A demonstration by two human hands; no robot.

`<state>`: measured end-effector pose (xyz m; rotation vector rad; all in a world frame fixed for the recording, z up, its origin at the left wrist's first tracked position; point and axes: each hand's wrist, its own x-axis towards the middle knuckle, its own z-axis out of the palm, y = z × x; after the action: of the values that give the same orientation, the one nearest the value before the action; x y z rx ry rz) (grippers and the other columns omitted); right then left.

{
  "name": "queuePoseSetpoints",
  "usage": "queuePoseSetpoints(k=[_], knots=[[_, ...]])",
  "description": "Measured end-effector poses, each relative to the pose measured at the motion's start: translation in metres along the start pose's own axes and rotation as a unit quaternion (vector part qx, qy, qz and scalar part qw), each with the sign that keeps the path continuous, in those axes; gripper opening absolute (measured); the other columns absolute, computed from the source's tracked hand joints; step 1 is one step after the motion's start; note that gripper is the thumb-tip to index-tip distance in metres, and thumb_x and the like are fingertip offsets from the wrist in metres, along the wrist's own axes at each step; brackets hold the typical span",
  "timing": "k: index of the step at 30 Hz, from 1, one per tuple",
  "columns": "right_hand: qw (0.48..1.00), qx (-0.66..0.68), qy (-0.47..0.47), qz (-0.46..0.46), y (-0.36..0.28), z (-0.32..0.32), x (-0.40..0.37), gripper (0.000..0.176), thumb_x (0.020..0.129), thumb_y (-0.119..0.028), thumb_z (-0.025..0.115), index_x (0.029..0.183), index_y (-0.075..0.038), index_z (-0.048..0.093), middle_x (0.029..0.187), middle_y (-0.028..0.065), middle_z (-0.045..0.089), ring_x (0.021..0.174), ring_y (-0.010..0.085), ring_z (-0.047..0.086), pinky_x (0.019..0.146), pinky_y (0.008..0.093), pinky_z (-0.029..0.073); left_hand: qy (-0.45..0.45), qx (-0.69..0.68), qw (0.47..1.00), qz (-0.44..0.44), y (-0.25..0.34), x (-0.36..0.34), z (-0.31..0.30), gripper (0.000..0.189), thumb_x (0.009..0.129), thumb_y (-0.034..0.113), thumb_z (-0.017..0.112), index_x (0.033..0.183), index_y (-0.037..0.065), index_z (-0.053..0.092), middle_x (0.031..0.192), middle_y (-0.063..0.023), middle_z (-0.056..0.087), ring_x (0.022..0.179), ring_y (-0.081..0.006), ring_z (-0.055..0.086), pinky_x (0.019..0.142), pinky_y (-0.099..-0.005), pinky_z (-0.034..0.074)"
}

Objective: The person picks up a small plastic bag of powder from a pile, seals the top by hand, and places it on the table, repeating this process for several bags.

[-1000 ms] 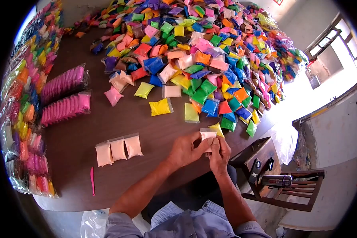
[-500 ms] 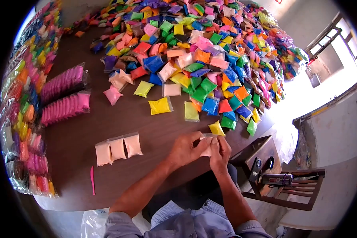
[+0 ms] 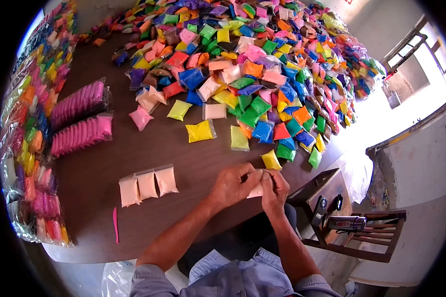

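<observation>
My left hand [image 3: 231, 185] and my right hand [image 3: 274, 190] meet near the table's front edge, both pinching one pale peach packet [image 3: 255, 190] by its upper part. Fingers cover most of this packet; its lower part shows between the hands. To the left, three peach packets [image 3: 147, 185] lie side by side in a row. A pink plastic knife-like stick [image 3: 116, 224] lies below them. Just beyond my fingers is a small yellow packet [image 3: 271, 160].
A large heap of coloured packets [image 3: 252, 69] covers the back of the brown table [image 3: 183, 158]. Bundled pink packets [image 3: 83, 134] lie at left, beside a long stack of bagged packets [image 3: 32, 148]. A wooden stool [image 3: 327, 203] at right holds a metal flask [image 3: 347, 223].
My fingers have drawn closer together over the packet's top, and less of the packet shows. The other things have stayed in place.
</observation>
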<state>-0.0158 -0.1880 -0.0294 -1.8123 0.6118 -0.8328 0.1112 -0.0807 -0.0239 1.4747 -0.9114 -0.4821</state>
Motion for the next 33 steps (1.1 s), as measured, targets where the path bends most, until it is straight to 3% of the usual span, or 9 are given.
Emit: queuePoseSetpoints(k=[6,14,18,20,23,27,29,33], knots=[[1.000,0.009,0.011,-0.006,0.002,0.004,0.002,0.014,0.102,-0.008,0.062,0.108,0.002,0.070,0.089,0.0005,0.066,0.081,0.0066,0.059,0.072,0.0232,0.048,0.017,0.010,0.999,0.037,-0.001,0.002,-0.001,0.016,0.099,0.015,0.070,0.097,0.000,0.073,0.077,-0.0103,0.069,0.068,-0.0123,0.063,0.060,-0.0327,0.052],[0.999,-0.035,0.002,-0.003,-0.002,0.002,0.000,0.015,0.105,-0.011,0.062,0.107,0.002,0.069,0.090,-0.0013,0.066,0.082,0.0059,0.056,0.073,0.0239,0.047,0.010,0.001,0.999,-0.039,0.002,0.001,0.001,0.016,0.099,0.017,0.072,0.097,0.001,0.073,0.076,-0.0092,0.069,0.067,-0.0113,0.062,0.060,-0.0309,0.052],[0.999,-0.023,0.008,-0.023,-0.009,0.010,0.004,0.014,0.104,-0.010,0.063,0.107,0.002,0.069,0.087,-0.0013,0.064,0.079,0.0056,0.056,0.071,0.0234,0.046,0.027,0.010,1.000,-0.010,0.002,0.001,0.000,0.017,0.099,0.017,0.072,0.097,0.000,0.073,0.075,-0.0066,0.069,0.066,-0.0096,0.061,0.059,-0.0293,0.051],[0.999,-0.030,0.013,-0.034,-0.010,0.010,0.004,0.014,0.104,-0.010,0.063,0.107,0.003,0.069,0.084,-0.0009,0.063,0.077,0.0057,0.056,0.069,0.0232,0.047,0.043,0.022,0.999,-0.009,0.001,0.003,-0.001,0.025,0.099,0.026,0.072,0.098,0.002,0.075,0.082,-0.0156,0.075,0.066,-0.0223,0.071,0.063,-0.0356,0.056],[0.999,-0.034,-0.006,-0.015,-0.004,0.006,0.002,0.016,0.104,-0.012,0.063,0.109,0.003,0.069,0.087,-0.0007,0.063,0.079,0.0056,0.056,0.069,0.0236,0.047,0.035,-0.004,0.999,-0.022,0.003,0.003,0.000,0.024,0.099,0.025,0.072,0.098,0.002,0.075,0.082,-0.0171,0.074,0.067,-0.0239,0.072,0.063,-0.0359,0.056],[0.999,0.029,0.039,-0.009,0.004,0.006,0.001,0.018,0.105,-0.013,0.063,0.110,0.002,0.068,0.087,-0.0011,0.063,0.079,0.0050,0.055,0.069,0.0234,0.046,0.039,-0.004,0.999,-0.011,0.009,0.005,-0.001,0.023,0.098,0.024,0.072,0.097,0.002,0.075,0.082,-0.0177,0.073,0.067,-0.0246,0.072,0.063,-0.0355,0.056],[0.998,0.033,0.050,-0.011,0.003,0.007,0.002,0.018,0.106,-0.014,0.063,0.111,0.002,0.068,0.086,-0.0012,0.062,0.079,0.0048,0.054,0.069,0.0234,0.046,0.000,0.051,0.999,-0.010,0.010,0.004,-0.004,0.023,0.098,0.024,0.072,0.098,0.002,0.075,0.082,-0.0180,0.073,0.068,-0.0253,0.072,0.062,-0.0360,0.055],[0.999,0.022,0.026,-0.002,-0.002,0.009,0.003,0.021,0.107,-0.018,0.061,0.111,0.002,0.068,0.085,-0.0013,0.062,0.078,0.0052,0.053,0.068,0.0240,0.045,0.023,0.027,0.999,-0.013,0.003,0.003,-0.004,0.024,0.097,0.026,0.073,0.096,0.002,0.074,0.079,-0.0185,0.071,0.066,-0.0269,0.071,0.061,-0.0373,0.054]])
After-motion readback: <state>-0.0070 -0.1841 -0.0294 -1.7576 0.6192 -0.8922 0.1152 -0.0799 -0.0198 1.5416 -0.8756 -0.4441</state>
